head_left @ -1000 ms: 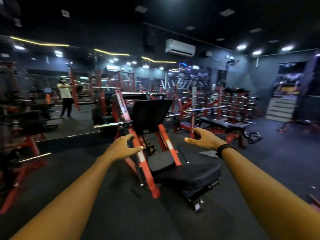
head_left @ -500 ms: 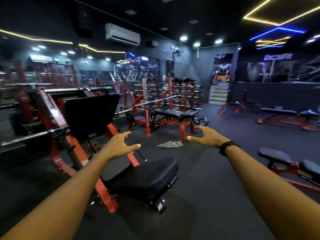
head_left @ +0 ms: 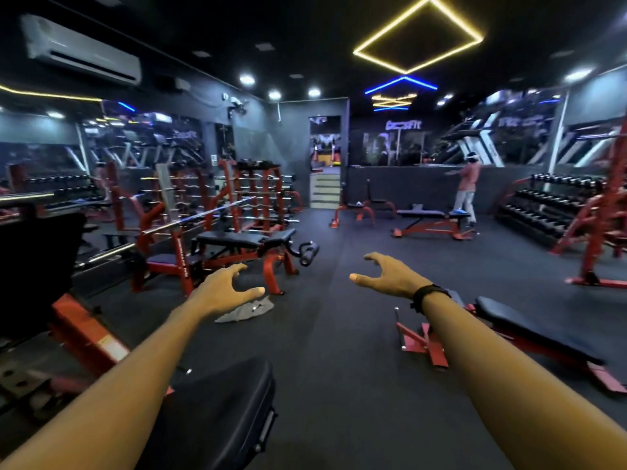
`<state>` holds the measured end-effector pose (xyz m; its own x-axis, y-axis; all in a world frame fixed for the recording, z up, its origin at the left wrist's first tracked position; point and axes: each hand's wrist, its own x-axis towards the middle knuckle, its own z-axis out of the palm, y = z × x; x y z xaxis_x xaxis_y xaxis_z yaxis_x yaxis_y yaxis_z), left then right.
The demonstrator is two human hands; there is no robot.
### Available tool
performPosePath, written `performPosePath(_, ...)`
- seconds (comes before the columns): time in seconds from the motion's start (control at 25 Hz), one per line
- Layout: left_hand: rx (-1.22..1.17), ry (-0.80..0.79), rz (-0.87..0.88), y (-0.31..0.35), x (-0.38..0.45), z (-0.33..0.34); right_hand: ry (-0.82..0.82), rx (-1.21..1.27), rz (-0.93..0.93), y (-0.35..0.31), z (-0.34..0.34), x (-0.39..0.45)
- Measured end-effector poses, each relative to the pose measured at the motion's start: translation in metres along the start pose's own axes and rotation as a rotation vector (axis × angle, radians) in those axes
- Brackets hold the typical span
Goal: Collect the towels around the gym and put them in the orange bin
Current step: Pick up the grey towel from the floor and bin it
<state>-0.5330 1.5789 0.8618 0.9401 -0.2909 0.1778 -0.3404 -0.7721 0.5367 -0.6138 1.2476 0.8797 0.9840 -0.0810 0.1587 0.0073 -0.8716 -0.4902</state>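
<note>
Grey towel point(head_left: 245, 312) lies crumpled flat on the dark rubber floor point(head_left: 339, 334), just in front of a red-framed bench point(head_left: 244, 240) with black padding, partly hidden behind the left hand point(head_left: 220, 293). Both arms stretch forward at chest height; left hand fingers spread and loosely curved, holding nothing. Right hand point(head_left: 386, 276) likewise spread, thumb out, empty, black wristband point(head_left: 429, 295) at the wrist. Black padded seat point(head_left: 217, 412) sits close below the left forearm. Low red bench point(head_left: 529, 329) stands right of the right arm. Another small blue towel point(head_left: 458, 211) rests on a far bench point(head_left: 431, 218), near a person point(head_left: 468, 188) in a pink top. Dumbbell rack point(head_left: 549, 205) far right. Orange bin not seen.
</note>
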Motion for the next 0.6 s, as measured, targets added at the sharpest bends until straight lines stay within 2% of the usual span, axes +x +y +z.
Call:
performPosePath(0.24, 0.026, -0.035, 0.045, 0.003, 0.128, 0.048, 0.015, 0.010, 0.016, 0.064, 0.001, 0.111)
performPosePath(0.6, -0.028, 0.062, 0.022, 0.036, 0.360, 0.100, -0.021, -0.010, -0.065, 0.148, -0.030, 0.342)
